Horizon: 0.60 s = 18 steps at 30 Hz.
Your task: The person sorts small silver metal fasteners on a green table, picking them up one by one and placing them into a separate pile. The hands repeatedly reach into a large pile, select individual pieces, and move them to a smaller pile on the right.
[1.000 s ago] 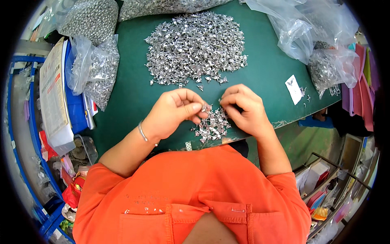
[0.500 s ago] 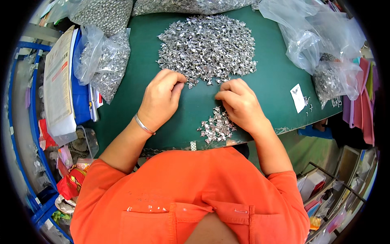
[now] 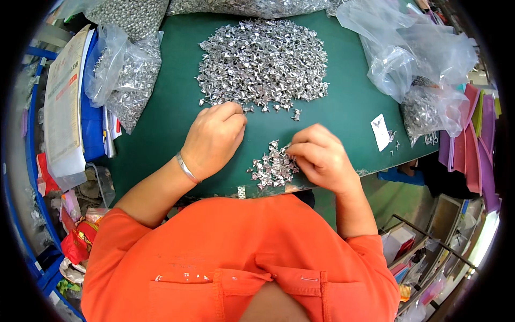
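Observation:
A wide heap of small shiny silver metal pieces (image 3: pixel 263 64) covers the far middle of the green table. My left hand (image 3: pixel 214 137), a silver bangle (image 3: pixel 186 168) on its wrist, is at the heap's near edge with fingers curled together. What those fingertips pinch, if anything, is too small to make out. A smaller pile of the same metal pieces (image 3: pixel 272 166) lies close to the table's front edge. At that pile's right side is my right hand (image 3: pixel 322 158), thumb and fingers closed at its edge. Whatever it grips is hidden.
Clear bags of metal parts (image 3: pixel 131 80) stand at the left, beside papers on a blue folder (image 3: pixel 67 102). Another bag of parts (image 3: pixel 426 110) sits at the right, near a white card (image 3: pixel 380 132). A large filled bag (image 3: pixel 247 7) lies along the back.
My right hand has moved from near the big heap down toward the small pile. The left hand stays by the heap's edge, its fingers now more curled. The whole view has shifted slightly.

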{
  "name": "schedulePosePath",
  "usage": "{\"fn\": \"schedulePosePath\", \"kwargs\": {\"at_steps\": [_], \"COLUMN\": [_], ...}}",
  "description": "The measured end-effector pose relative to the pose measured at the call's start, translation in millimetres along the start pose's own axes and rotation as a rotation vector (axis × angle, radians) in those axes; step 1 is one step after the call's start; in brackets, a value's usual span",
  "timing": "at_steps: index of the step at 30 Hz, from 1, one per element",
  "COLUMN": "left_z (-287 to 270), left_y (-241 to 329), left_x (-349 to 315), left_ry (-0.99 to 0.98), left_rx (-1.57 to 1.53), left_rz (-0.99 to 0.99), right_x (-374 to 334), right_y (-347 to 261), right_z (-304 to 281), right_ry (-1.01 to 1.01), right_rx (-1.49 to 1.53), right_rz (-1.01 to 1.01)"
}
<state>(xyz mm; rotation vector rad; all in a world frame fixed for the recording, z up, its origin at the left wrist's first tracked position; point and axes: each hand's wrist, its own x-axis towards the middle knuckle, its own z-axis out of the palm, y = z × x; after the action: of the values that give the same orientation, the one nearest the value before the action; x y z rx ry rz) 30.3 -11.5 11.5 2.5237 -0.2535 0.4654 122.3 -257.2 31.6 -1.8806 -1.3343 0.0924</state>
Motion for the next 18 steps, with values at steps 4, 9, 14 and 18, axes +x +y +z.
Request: {"fn": "schedulePosePath", "kwargs": {"at_steps": [4, 9, 14, 18], "left_z": [0.4, -2.8, -11.2, 3.8], "left_y": [1.9, 6.2, -1.1, 5.7], "left_x": [1.4, -0.3, 1.5, 2.2], "left_ry": [0.022, -0.066, -0.051, -0.089], "left_rx": [0.004, -0.25, -0.388, -0.207], "left_rz": [-0.02, -0.094, -0.299, -0.033], "right_x": [4.9, 8.9, 2.6, 8.8], "right_y": [8.5, 24.1, 22.8, 19.6], "right_z": [9.2, 17.8, 10.0, 24.3], "right_ry": [0.152, 0.167, 0.237, 0.205], "right_rx": [-0.124, -0.152, -0.135, -0.309], "right_rz": [0.073, 0.149, 0.261, 0.208]}}
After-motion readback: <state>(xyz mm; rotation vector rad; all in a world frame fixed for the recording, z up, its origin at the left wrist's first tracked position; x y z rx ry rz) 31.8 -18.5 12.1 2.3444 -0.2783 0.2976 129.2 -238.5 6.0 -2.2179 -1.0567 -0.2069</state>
